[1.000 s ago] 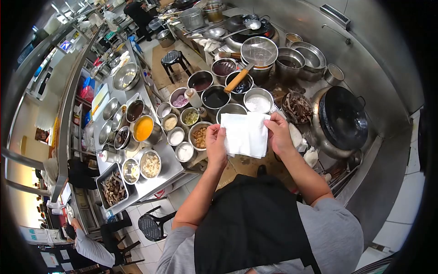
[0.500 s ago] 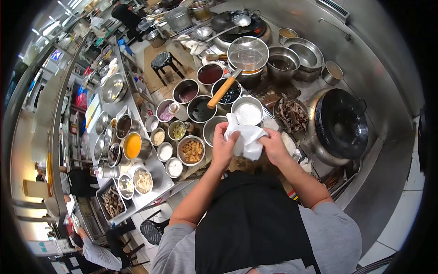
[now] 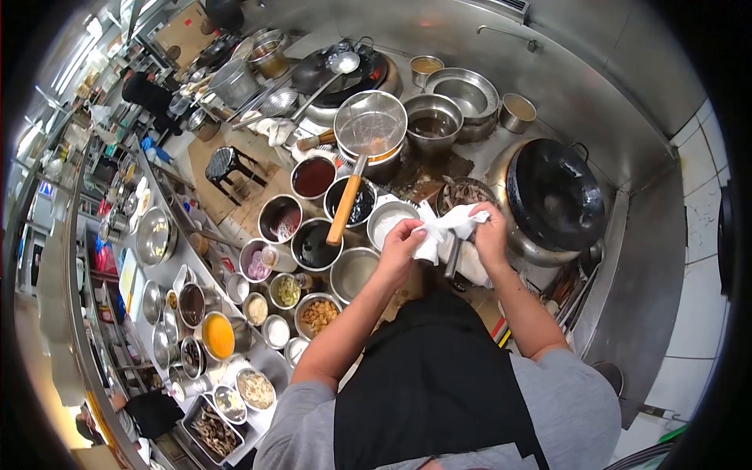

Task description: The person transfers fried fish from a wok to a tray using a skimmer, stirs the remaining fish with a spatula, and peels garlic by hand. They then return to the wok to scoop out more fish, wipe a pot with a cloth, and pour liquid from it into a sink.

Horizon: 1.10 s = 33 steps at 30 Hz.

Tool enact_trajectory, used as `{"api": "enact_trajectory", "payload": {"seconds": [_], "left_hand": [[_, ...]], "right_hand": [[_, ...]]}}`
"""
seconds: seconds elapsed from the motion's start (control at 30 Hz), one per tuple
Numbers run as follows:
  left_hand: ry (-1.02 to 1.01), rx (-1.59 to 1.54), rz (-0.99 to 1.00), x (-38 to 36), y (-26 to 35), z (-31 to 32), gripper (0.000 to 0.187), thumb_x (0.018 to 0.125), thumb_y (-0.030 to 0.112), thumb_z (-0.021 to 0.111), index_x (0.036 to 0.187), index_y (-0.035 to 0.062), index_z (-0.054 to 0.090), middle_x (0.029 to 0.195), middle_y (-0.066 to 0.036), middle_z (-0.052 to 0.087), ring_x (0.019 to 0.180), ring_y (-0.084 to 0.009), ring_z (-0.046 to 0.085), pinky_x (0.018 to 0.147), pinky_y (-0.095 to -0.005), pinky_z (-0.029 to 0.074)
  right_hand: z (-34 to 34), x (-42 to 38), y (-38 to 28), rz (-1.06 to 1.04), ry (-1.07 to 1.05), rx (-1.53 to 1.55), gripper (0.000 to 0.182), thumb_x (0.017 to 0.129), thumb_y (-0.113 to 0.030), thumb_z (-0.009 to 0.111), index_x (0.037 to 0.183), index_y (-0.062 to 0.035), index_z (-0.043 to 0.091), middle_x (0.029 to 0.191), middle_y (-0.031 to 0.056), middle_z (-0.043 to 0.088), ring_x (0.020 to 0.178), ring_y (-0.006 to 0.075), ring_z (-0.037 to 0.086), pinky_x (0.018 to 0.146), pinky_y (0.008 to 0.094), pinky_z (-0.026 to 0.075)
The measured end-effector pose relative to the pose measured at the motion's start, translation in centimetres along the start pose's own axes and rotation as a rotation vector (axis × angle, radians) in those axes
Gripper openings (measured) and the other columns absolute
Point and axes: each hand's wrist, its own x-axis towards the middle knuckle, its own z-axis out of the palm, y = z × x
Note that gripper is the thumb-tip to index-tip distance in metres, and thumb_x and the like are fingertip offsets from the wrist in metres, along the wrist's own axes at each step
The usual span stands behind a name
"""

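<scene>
A crumpled white cloth [image 3: 443,229] is stretched between my two hands in front of my chest. My left hand [image 3: 399,247] grips its lower left part, just above an empty steel bowl [image 3: 352,272]. My right hand [image 3: 491,231] pinches the cloth's right end, next to the black wok [image 3: 554,194] and a bowl of dark cooked food [image 3: 462,192]. A bowl of white powder [image 3: 386,221] lies just left of the cloth.
Several steel bowls of sauces and ingredients [image 3: 313,178] crowd the counter to the left. A mesh strainer with a wooden handle [image 3: 368,125] rests on a pot. A black stool [image 3: 228,163] stands in the aisle. Another person [image 3: 149,94] works at the far left.
The cloth went from spread flat to bunched and twisted between my hands. My view has swung right, so my hands now sit closer to the wok.
</scene>
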Motion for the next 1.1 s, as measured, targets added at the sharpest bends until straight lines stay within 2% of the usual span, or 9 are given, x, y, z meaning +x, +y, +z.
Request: {"api": "enact_trajectory", "payload": {"seconds": [0.13,0.27,0.33,0.4,0.5,0.73,0.83,1.0,1.1], "left_hand": [[0.117,-0.047,-0.123,6.5,-1.0,-1.0,0.016,0.084,0.008,0.056,0.099,0.0068,0.053,0.084,-0.001,0.057,0.071,-0.0105,0.056,0.058,-0.0252,0.046],[0.187,-0.001,-0.253,13.1,-0.8,-1.6,0.018,0.081,0.003,0.051,0.099,0.0071,0.051,0.088,-0.003,0.058,0.078,-0.0158,0.059,0.072,-0.0341,0.051],[0.221,-0.105,-0.183,17.1,-2.1,-2.3,0.015,0.081,0.001,0.049,0.095,0.0057,0.051,0.083,-0.004,0.058,0.073,-0.017,0.059,0.066,-0.0341,0.051],[0.251,-0.083,-0.144,21.2,-4.0,-4.0,0.024,0.077,-0.004,0.046,0.099,0.0063,0.048,0.086,-0.006,0.055,0.079,-0.0204,0.058,0.073,-0.0372,0.05],[0.425,-0.142,-0.205,24.9,-4.4,-3.4,0.022,0.077,-0.005,0.044,0.097,0.0038,0.049,0.088,-0.008,0.056,0.082,-0.0225,0.059,0.075,-0.0388,0.051],[0.552,-0.347,-0.052,34.1,-8.4,-5.1,0.016,0.083,-0.001,0.048,0.097,0.0002,0.055,0.091,-0.01,0.061,0.082,-0.0226,0.062,0.075,-0.0395,0.053],[0.8,-0.251,-0.049,36.2,-7.1,-2.6,0.016,0.085,0.0,0.054,0.101,-0.0011,0.056,0.09,-0.009,0.062,0.077,-0.0201,0.064,0.066,-0.0327,0.054],[0.977,-0.26,-0.033,36.1,-5.0,0.3,0.014,0.084,0.011,0.052,0.087,0.0012,0.061,0.074,-0.008,0.062,0.053,-0.0156,0.056,0.041,-0.0275,0.038],[0.919,-0.349,-0.046,36.0,-5.0,-0.3,0.02,0.082,0.008,0.054,0.098,-0.002,0.058,0.085,-0.011,0.061,0.068,-0.022,0.062,0.052,-0.034,0.052]], "right_hand": [[-3.2,8.0,2.1,0.149,0.064,0.294,0.015,0.086,-0.012,0.045,0.084,-0.0034,0.057,0.07,-0.002,0.051,0.061,0.0055,0.044,0.053,0.0231,0.037],[-6.4,19.4,5.0,0.078,0.024,-0.247,0.021,0.081,-0.02,0.061,0.087,-0.0005,0.057,0.068,0.0046,0.059,0.063,0.0098,0.053,0.058,0.0273,0.044],[-6.7,24.5,5.5,0.148,-0.047,-0.354,0.024,0.077,-0.017,0.063,0.093,-0.0009,0.056,0.074,0.0107,0.063,0.073,0.021,0.063,0.068,0.0324,0.047],[-7.3,30.0,11.5,-0.047,-0.091,-0.425,0.022,0.075,-0.01,0.058,0.097,-0.0029,0.056,0.08,0.0152,0.064,0.082,0.0297,0.063,0.072,0.0365,0.047],[-6.4,36.0,15.8,-0.141,-0.113,-0.455,0.02,0.075,-0.005,0.053,0.094,-0.0042,0.059,0.086,0.0189,0.064,0.089,0.0357,0.061,0.077,0.039,0.046],[-2.3,43.6,22.9,-0.006,-0.241,-0.558,0.019,0.073,-0.006,0.053,0.087,-0.0065,0.067,0.091,0.0187,0.065,0.09,0.033,0.062,0.08,0.0371,0.047],[0.7,45.8,26.6,0.152,-0.255,-0.44,0.022,0.072,-0.008,0.055,0.088,-0.0081,0.069,0.092,0.018,0.066,0.09,0.0313,0.063,0.081,0.0363,0.048],[2.9,45.9,25.2,0.28,-0.408,-0.471,0.024,0.078,-0.014,0.052,0.093,-0.0055,0.069,0.094,0.0179,0.067,0.092,0.0313,0.064,0.081,0.036,0.048],[2.2,45.9,25.3,0.187,-0.433,-0.457,0.026,0.083,-0.014,0.048,0.092,0.0,0.068,0.089,0.0174,0.068,0.084,0.0275,0.065,0.076,0.0347,0.049]]}}
